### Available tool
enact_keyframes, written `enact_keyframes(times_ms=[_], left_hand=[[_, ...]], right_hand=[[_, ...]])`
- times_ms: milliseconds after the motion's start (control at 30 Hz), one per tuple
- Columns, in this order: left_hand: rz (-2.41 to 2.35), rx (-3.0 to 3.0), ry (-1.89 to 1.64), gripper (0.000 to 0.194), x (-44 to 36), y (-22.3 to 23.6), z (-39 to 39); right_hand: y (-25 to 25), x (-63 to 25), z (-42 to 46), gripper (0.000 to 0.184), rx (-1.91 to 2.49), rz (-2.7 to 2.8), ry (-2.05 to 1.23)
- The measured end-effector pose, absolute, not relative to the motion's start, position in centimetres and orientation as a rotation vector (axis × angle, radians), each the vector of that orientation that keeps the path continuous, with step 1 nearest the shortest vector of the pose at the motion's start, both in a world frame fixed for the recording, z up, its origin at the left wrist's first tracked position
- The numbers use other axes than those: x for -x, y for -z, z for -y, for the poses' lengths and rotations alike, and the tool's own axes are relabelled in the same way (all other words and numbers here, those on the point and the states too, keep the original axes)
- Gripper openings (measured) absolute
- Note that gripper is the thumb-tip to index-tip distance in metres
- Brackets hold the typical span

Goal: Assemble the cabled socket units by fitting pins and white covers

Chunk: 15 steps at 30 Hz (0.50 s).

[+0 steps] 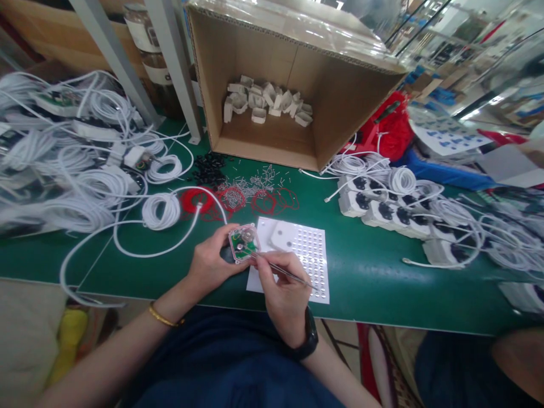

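My left hand (211, 258) grips a small square housing (245, 241) with a green circuit board inside, its open face turned up. A white cable (182, 245) lies in a loop just left of that hand. Between the fingers of my right hand (287, 289) is a pair of metal tweezers (283, 272), tips at the board. Beneath and beside the hands lies a white sheet (321, 243) with rows of small round shiny pieces. A white cover (284, 235) with dark dots rests on the sheet.
Screws (255, 182), red rings (263, 201) and black parts (208, 169) lie ahead. Behind stands a cardboard box (259, 136) with white housings. Cable coils (97, 187) crowd the left; white units (382, 215) with cables sit right. Another person's leg (459, 362) shows at lower right.
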State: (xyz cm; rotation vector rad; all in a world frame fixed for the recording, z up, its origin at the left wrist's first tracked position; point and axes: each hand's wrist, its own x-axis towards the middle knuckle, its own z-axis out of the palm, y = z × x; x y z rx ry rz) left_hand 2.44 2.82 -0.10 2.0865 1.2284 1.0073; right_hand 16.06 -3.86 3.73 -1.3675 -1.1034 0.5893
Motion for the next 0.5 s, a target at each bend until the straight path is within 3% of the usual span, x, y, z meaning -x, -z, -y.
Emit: enact_keyframes(times_ms=[500], left_hand=[[-1.217, -2.060, -1.004, 0.060, -2.47, -0.18, -2.60]], right_hand=[[-4.62, -16.99, 3.54, 0.005, 1.402, 1.201, -0.606]])
